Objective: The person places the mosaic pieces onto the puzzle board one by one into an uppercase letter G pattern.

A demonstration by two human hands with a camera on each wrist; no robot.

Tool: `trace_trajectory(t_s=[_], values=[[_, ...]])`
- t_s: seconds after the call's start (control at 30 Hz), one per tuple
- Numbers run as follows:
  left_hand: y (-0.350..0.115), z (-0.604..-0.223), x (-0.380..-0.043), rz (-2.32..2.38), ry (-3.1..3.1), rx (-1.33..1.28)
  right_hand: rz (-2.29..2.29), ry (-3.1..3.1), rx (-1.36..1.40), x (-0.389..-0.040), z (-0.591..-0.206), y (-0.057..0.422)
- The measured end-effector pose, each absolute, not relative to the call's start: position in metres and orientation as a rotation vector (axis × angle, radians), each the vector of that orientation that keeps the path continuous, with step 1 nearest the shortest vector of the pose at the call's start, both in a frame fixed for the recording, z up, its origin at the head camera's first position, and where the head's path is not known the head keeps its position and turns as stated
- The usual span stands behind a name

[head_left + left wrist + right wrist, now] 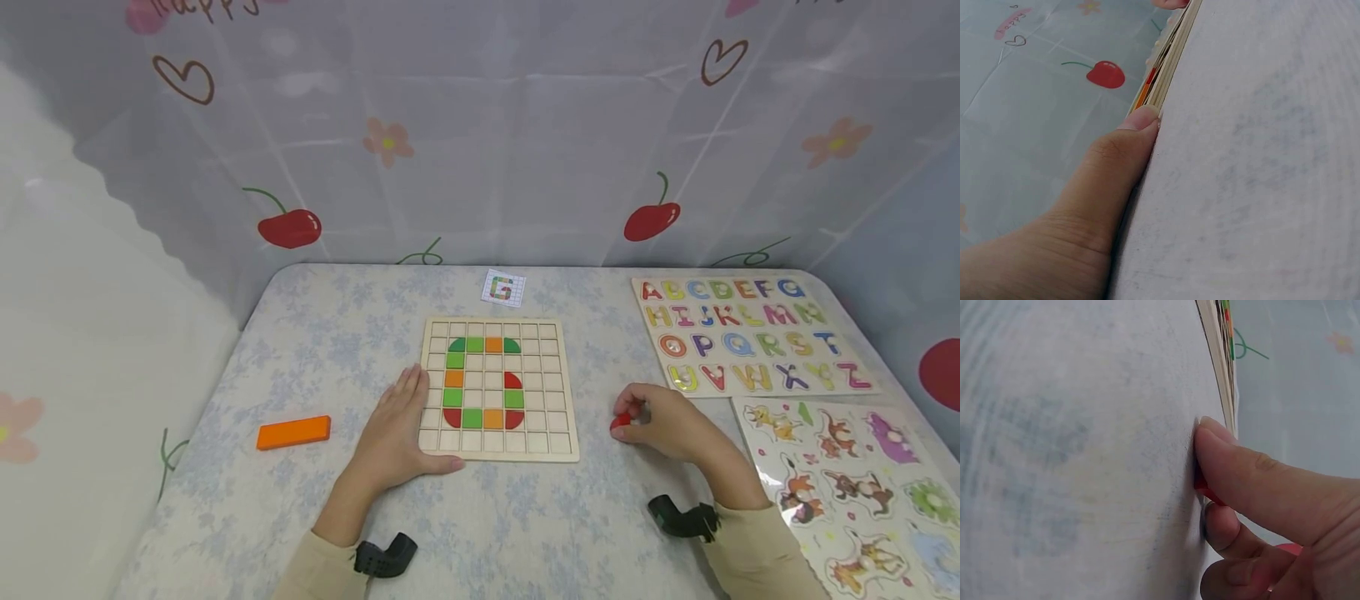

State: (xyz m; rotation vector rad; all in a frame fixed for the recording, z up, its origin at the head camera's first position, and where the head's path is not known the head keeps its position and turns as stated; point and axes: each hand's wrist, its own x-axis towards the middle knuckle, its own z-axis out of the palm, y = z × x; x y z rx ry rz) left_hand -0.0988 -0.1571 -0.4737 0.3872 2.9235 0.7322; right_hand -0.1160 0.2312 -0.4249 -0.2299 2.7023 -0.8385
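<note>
A light wooden grid board [540,380] lies in the middle of the table, with green, orange and red tiles set in a G-like outline. My left hand [392,435] rests against its left side, fingers extended along the edge, thumb at the lower edge. In the left wrist view that thumb [1107,165] touches the board's side. Right of the board, my right hand [663,421] pinches a small red piece [620,422] between thumb and fingers, low over the tabletop. The right wrist view shows the red piece [1209,491] mostly hidden behind the thumb.
Behind the board lies a small pattern card [503,287] showing a coloured G. An orange oblong block or box [294,432] lies at the left. On the right are an alphabet puzzle board [654,333] and an animal puzzle board [812,460], near my right forearm.
</note>
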Motion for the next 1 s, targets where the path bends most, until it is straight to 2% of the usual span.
trace_trajectory(t_s=[0.57, 1.0], values=[[-0.157, -0.471, -0.098, 0.74, 2.932, 0.398, -0.981, 2.728, -0.323, -0.124, -0.43, 0.231], [-0.157, -0.474, -0.098, 0.726, 2.934, 0.394, -1.146, 2.702, -0.297, -0.142, -0.434, 0.191]])
